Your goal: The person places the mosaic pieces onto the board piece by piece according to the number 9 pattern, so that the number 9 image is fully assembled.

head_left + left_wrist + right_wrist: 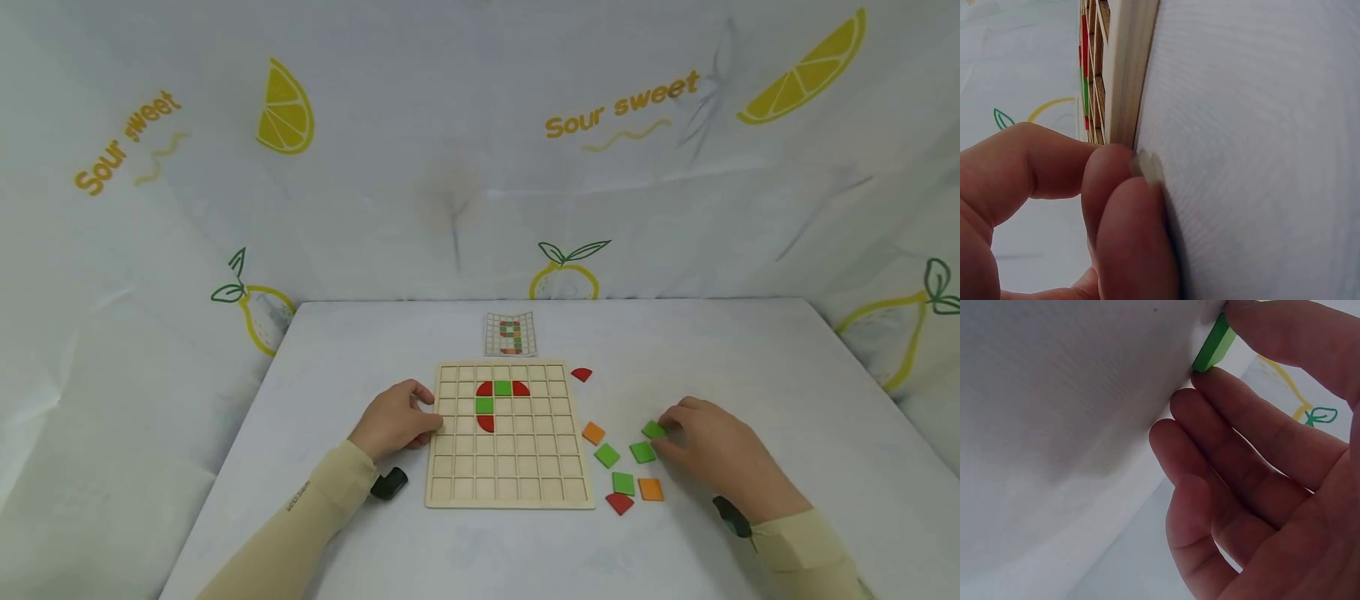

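1. At the lower right of the frame, the person's right hand (712, 450) pinches a thin, flat green square tile (652, 430) between thumb and fingertips; the right wrist view shows the tile standing tilted there, close to the white cloth.
2. Left of the lower centre, the left hand (393, 421) has bent fingers touching the left edge of a pale wooden board (510, 493) marked with square compartments. From here I cannot tell whether it grips that edge or only rests against it.
3. The board lies flat at the lower centre. In its second row sit a red quarter-round tile (484, 389), a green square (502, 388) and another red quarter-round (521, 389); beneath the first are a second green square (484, 405), then a third red quarter-round (486, 423).
4. Between board and right hand lie loose green squares (622, 483), orange squares (651, 489) and a red quarter-round piece (619, 503). A green one is just beside the pinched tile; another red piece (582, 375) lies near the board's upper right corner.
5. Just above the board, at mid-frame, a small gridded card (511, 334) shows a coloured pattern.
6. White sheeting (420, 225) printed with lemons fills the upper frame.
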A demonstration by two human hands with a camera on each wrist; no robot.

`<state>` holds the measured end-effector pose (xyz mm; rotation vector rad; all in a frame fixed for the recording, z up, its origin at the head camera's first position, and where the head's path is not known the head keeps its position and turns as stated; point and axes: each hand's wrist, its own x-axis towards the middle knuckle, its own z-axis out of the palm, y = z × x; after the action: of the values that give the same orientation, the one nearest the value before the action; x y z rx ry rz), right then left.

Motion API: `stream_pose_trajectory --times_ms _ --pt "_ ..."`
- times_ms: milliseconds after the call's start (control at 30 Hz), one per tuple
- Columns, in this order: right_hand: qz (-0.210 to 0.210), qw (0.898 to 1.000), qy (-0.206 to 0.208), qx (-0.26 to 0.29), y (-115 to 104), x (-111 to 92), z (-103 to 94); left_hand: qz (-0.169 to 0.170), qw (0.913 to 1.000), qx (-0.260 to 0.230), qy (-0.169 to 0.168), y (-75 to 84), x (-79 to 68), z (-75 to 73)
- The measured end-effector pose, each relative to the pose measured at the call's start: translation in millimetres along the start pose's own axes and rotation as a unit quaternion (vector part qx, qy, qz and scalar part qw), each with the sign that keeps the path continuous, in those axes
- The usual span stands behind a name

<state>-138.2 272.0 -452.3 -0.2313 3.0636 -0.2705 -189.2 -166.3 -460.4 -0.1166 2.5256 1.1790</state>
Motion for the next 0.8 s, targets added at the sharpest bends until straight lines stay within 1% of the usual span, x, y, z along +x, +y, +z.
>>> stream_pose_trajectory --times_ms 233,433,600,700,800 --pt "-0.001 1.0 -0.003 0.005 0.4 2.8 -0.7 0.001 1.0 0.001 -0.001 -0.6 0.3 0.4" --pt "-0.005 1.0 -0.006 0.014 -5.4 9.4 -2.7 0.0 1.0 0.0 -0.002 -0.9 0.5 0.2" --pt "-0.01 0.999 -0.007 0.03 -18.1 18.6 -4.8 -0.001 1.0 0.002 -0.002 -1.7 0.5 0.1" --pt "-0.01 0.999 -0.016 0.039 -28.9 26.0 -5.1 0.002 1.0 0.0 -0.002 -1.6 0.7 0.3" --pt "-0.019 0.999 -0.02 0.043 -41.3 33.4 -6.3 0.005 1.0 -0.003 -0.002 -1.0 0.5 0.5"
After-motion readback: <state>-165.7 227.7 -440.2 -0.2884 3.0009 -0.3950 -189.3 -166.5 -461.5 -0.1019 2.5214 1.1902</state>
